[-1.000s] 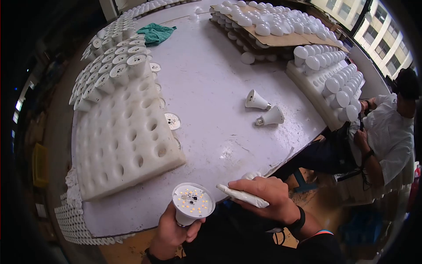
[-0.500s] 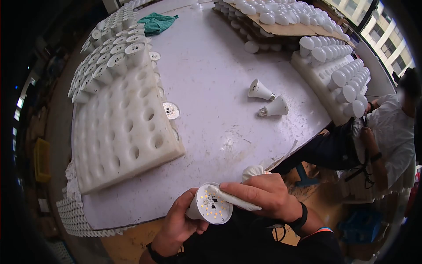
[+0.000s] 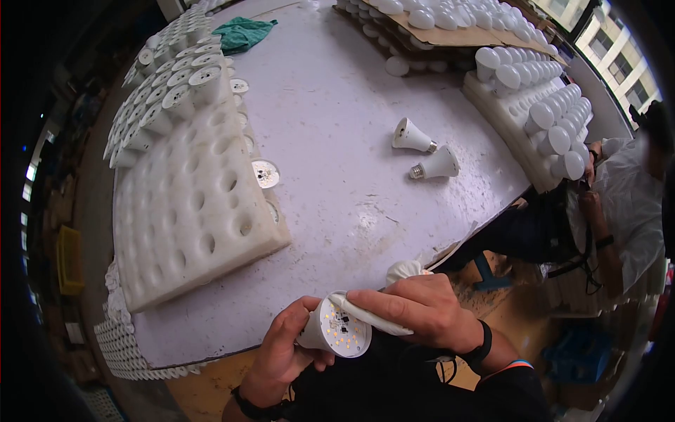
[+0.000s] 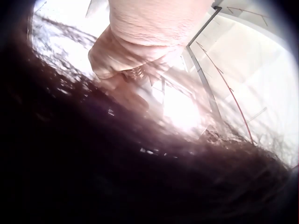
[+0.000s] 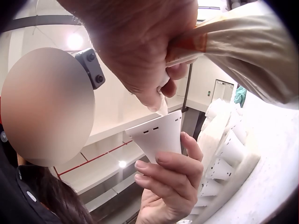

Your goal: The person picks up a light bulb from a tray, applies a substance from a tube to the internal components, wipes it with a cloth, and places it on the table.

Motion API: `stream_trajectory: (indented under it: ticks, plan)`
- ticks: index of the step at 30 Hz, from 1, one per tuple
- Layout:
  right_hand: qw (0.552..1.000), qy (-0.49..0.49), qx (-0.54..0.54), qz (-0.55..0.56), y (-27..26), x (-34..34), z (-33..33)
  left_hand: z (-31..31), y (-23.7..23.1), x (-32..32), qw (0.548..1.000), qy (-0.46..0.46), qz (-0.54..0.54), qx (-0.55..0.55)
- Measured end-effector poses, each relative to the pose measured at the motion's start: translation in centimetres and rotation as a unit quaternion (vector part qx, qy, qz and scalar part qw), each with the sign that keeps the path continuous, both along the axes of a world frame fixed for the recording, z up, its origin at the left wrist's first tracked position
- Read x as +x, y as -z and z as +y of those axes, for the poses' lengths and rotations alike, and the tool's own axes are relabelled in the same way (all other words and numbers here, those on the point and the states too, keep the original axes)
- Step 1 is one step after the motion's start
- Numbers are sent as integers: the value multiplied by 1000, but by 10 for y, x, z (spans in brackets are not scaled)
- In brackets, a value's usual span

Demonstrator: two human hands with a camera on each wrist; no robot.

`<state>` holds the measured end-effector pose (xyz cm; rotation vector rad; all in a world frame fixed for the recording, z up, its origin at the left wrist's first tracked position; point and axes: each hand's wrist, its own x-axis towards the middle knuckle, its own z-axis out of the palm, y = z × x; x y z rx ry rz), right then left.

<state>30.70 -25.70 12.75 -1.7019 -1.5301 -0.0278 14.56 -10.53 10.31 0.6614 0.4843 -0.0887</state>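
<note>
My left hand (image 3: 283, 344) grips a white bulb housing (image 3: 314, 332), its round face of yellow LED chips tilted toward my right hand. In the right wrist view the fingers of the left hand (image 5: 170, 186) curl round the tapered housing (image 5: 159, 140). My right hand (image 3: 429, 313) pinches a white soft bag (image 3: 373, 314), whose narrow end touches the housing's rim. The bag (image 5: 252, 46) bulges out behind the right hand (image 5: 145, 51). The left wrist view is mostly dark and blurred, with part of the left hand (image 4: 140, 42) showing.
Two bulb housings (image 3: 413, 136) lie on the table (image 3: 330, 176). A foam tray (image 3: 190, 204) with rows of housings stands left; another tray (image 3: 492, 112) holds domed bulbs at right, near cardboard (image 3: 450, 42) stacked with domes. A green cloth (image 3: 244, 34) lies farther back. A person (image 3: 626, 204) sits at right.
The left hand has raised and tilted the housing toward the right hand, and the bag's end has come onto its rim. Over the last half second both hands have barely moved.
</note>
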Motion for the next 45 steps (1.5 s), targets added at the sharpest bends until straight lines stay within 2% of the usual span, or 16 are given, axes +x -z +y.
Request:
stream_trajectory:
  ticks: [9,14,24,30,32,35,39,41,42,44,45]
  plan:
    - [1000,11,-13,-7,-3,2,-1,-1,-2,-3,997,-56,-56,-22]
    - [1000,19,-9,-20,3,3,-1,0,-8,-5,992,-104,-70,12]
    - [1000,9,-25,9,3,2,-1,3,-12,-4,985,-124,-99,63]
    - [996,-4,-46,78,4,-1,-2,2,-10,-4,968,-144,-105,176]
    - [992,-12,-53,110,3,-1,-3,3,-5,-5,944,-147,-142,257]
    - [983,-23,-47,177,2,-2,-2,4,-1,-6,924,-136,-175,310]
    - [967,-30,-48,250,-2,2,-4,6,9,1,917,-135,-217,307]
    - [961,-6,-48,274,-1,3,-6,5,13,14,962,-164,-188,111]
    - [953,17,-47,299,-2,4,-9,5,13,25,959,-160,-205,110]
    - [910,26,-64,408,-11,8,-17,6,14,53,986,-149,-77,19]
    - [903,35,-38,426,-11,9,-21,7,26,63,991,-107,-59,59]
